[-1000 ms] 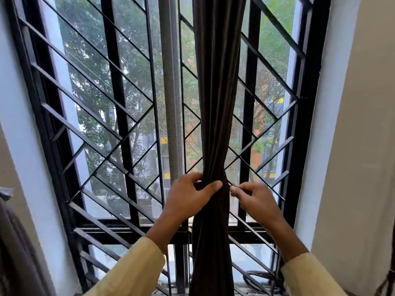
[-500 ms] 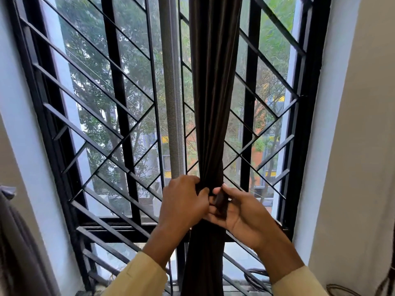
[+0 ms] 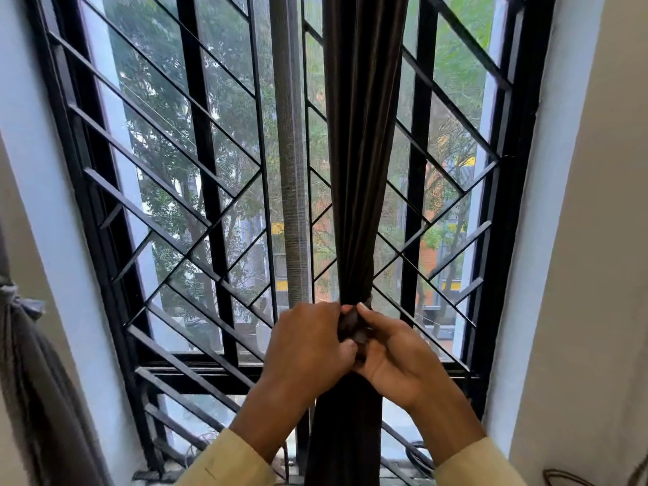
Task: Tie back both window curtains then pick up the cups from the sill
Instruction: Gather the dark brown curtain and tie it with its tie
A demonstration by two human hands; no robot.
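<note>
curtain [image 3: 363, 152] before window grille [image 3: 196, 177], second curtain [image 3: 31, 363] at far left

Before me: a black metal window grille [image 3: 196, 191] of upright and diagonal bars; a grey mesh insect-screen strip [image 3: 289, 170] just left of centre; green leafy trees [image 3: 168, 135] far beyond the glass; cream plaster walls [image 3: 596, 275] on both sides; dark coiled cables [image 3: 417, 457] at the near right foot of the grille.
</note>
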